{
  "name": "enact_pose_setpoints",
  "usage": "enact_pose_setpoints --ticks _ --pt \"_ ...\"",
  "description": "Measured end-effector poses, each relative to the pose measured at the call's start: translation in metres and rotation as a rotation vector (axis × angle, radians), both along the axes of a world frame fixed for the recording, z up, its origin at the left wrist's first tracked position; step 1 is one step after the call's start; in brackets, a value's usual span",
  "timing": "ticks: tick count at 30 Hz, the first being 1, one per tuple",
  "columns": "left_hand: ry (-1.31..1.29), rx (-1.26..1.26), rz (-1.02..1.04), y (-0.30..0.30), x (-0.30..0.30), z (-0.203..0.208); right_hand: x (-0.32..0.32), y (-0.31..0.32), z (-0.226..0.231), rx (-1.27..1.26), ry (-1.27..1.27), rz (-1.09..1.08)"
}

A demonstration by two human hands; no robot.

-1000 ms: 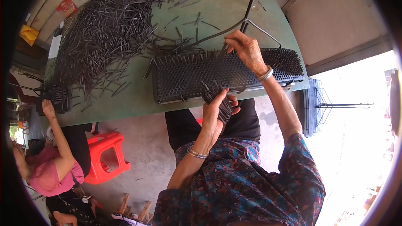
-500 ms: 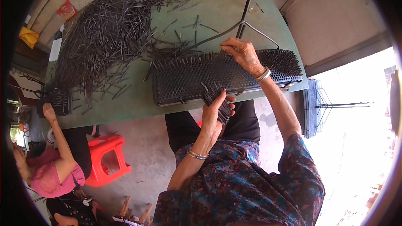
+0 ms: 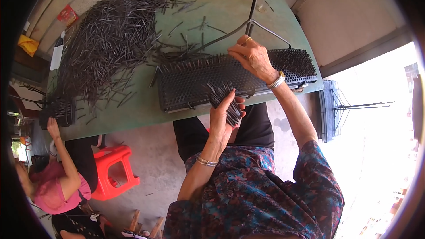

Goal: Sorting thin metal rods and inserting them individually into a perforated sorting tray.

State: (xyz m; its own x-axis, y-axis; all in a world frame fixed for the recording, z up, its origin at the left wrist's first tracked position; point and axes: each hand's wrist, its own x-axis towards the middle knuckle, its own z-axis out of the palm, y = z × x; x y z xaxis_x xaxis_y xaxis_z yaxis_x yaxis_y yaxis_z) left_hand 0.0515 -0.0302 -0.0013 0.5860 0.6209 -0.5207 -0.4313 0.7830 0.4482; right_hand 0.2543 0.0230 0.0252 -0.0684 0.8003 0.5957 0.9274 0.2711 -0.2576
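A bundle of thin dark sticks [image 3: 226, 102] is gripped in my left hand [image 3: 220, 119], its thumb laid across them, by the near edge of a black perforated rack [image 3: 190, 87]. Over the rack's far side, my right hand [image 3: 256, 61] is closed in a pinch; whatever lies between its fingertips is too small to make out. Many sticks stand upright in the holes along the rack's far rows, and they crowd densely at its right end. Holes in the near and middle part of the rack show no sticks.
A large heap of loose dark sticks [image 3: 117, 40] covers the left of the green table [image 3: 195, 6]. A forked metal stand [image 3: 250, 21] rises behind the rack. At left, a person in pink [image 3: 62, 188] reaches to another rack [image 3: 66, 108]. A red stool [image 3: 113, 190] stands below.
The view has shifted slightly, so the table appears a little further left and up. My right hand has turned a little at the rack's far side; my left hand still grips the bundle.
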Motion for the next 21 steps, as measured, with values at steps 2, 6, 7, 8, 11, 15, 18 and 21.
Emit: enact_pose_setpoints --ticks 2,6,7,8,11,15,18,21 --pt "0.003 -0.002 0.002 0.000 0.000 0.000 -0.001 0.000 0.002 -0.034 -0.025 -0.023" --pt "0.000 0.012 0.000 0.000 -0.003 -0.002 -0.001 -0.003 0.005 -0.059 -0.011 0.034" --pt "0.003 0.009 0.000 0.001 -0.003 -0.003 -0.001 -0.003 0.002 -0.038 0.031 0.043" --pt "0.003 0.008 -0.001 0.001 -0.003 -0.003 -0.001 -0.004 0.000 -0.016 0.073 0.052" --pt "-0.002 0.002 -0.001 0.002 -0.003 -0.004 -0.003 -0.006 -0.001 -0.063 0.035 -0.087" --pt "0.003 -0.007 0.030 0.001 -0.001 -0.002 -0.003 -0.002 -0.002 -0.060 0.028 -0.064" --pt "0.006 -0.004 0.027 0.002 0.000 -0.002 -0.003 0.003 -0.008 -0.063 0.054 -0.091" --pt "0.021 0.004 0.008 0.003 -0.002 -0.003 -0.004 0.002 -0.009 -0.101 0.042 -0.109"
